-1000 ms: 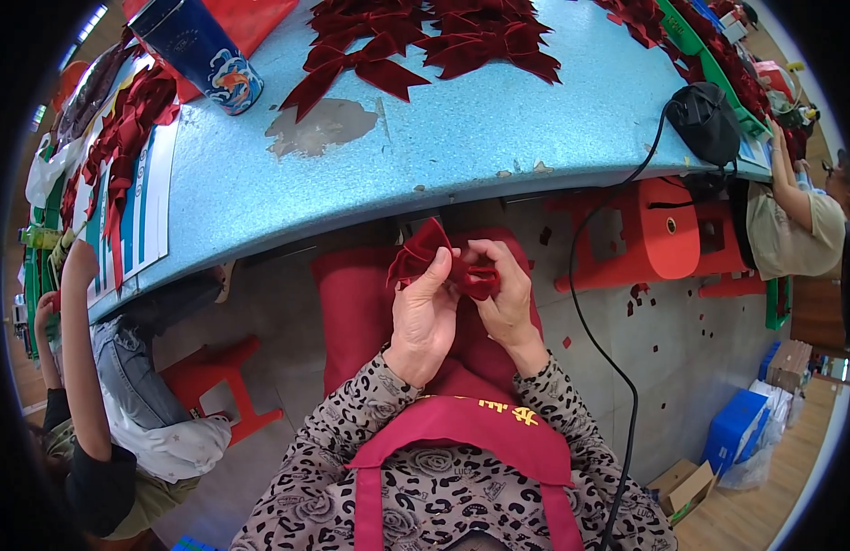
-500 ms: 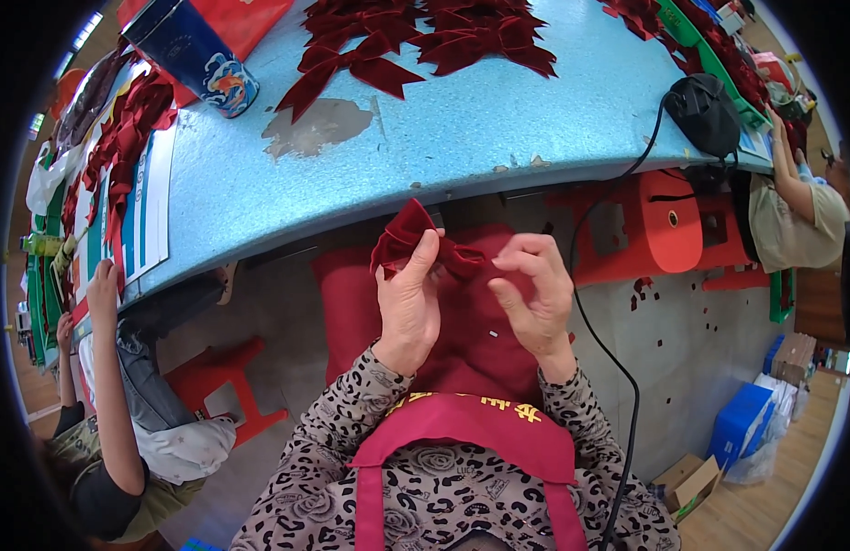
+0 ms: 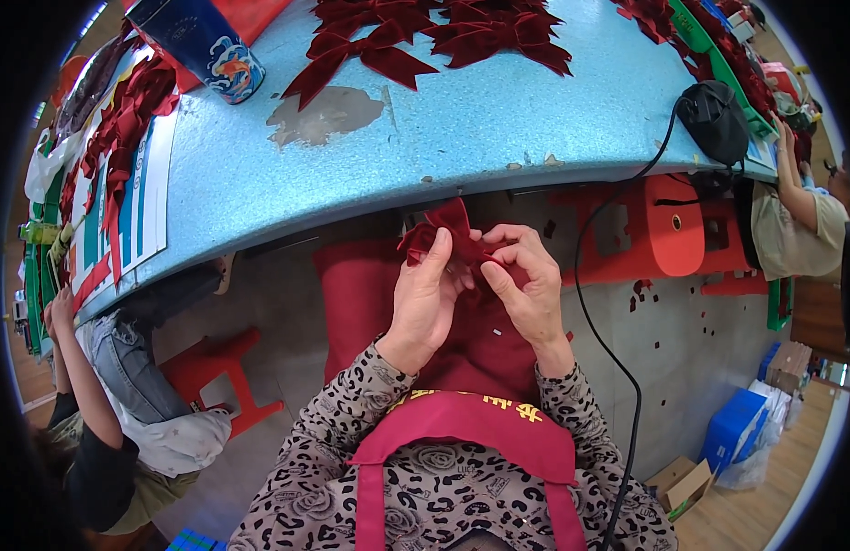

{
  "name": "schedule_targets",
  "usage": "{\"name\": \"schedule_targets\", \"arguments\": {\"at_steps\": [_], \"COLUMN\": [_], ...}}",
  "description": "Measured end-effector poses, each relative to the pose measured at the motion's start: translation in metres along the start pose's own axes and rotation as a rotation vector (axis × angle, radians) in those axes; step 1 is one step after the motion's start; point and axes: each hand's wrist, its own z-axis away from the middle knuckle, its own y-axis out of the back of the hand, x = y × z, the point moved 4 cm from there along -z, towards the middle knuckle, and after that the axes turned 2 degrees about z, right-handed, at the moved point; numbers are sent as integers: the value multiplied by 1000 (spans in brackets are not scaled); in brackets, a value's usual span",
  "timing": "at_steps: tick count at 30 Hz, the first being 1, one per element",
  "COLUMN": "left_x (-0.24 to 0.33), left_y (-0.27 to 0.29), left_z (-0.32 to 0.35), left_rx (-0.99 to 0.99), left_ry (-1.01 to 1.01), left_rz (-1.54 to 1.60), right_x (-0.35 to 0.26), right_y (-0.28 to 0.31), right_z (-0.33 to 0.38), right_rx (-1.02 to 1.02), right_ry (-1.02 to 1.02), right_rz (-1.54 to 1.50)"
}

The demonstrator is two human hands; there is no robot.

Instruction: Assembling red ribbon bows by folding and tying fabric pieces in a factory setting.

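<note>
A dark red velvet bow [image 3: 451,220] is held up over my apron-covered lap, just short of the table's front edge. My left hand [image 3: 425,298] grips it, thumb on the near side and fingers behind. At the bow's right end, my right hand [image 3: 528,280] pinches with thumb and fingertips; the part between those fingers is mostly covered. Several similar bows [image 3: 498,37] lie in rows at the far side of the blue table [image 3: 287,197].
A dark blue cup [image 3: 205,55] stands at the far left. On the right, a black cable [image 3: 586,303] runs from a black object [image 3: 712,119] down past my right arm. Red stools [image 3: 673,225] flank me. People work on both sides; green trays [image 3: 719,64] hold more red ribbon.
My right hand has moved left and closed on the bow's right end. The bow has shifted slightly right with my left hand. The left neighbour's arm has drawn back.
</note>
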Motion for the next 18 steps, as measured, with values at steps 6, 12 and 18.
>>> {"name": "schedule_targets", "arguments": {"at_steps": [6,12,18], "left_x": [-4,-10,-3], "left_y": [16,12,3], "left_z": [-5,-10,-10], "left_rx": [-39,-12,-24], "left_ry": [16,-4,-124], "left_rz": [-20,4,-143], "right_x": [10,19,29], "right_y": [-14,-13,-7], "right_z": [-1,0,0], "right_rx": [40,72,156], "right_ry": [-122,-244,-190], "right_rz": [-221,-243,-319]}}
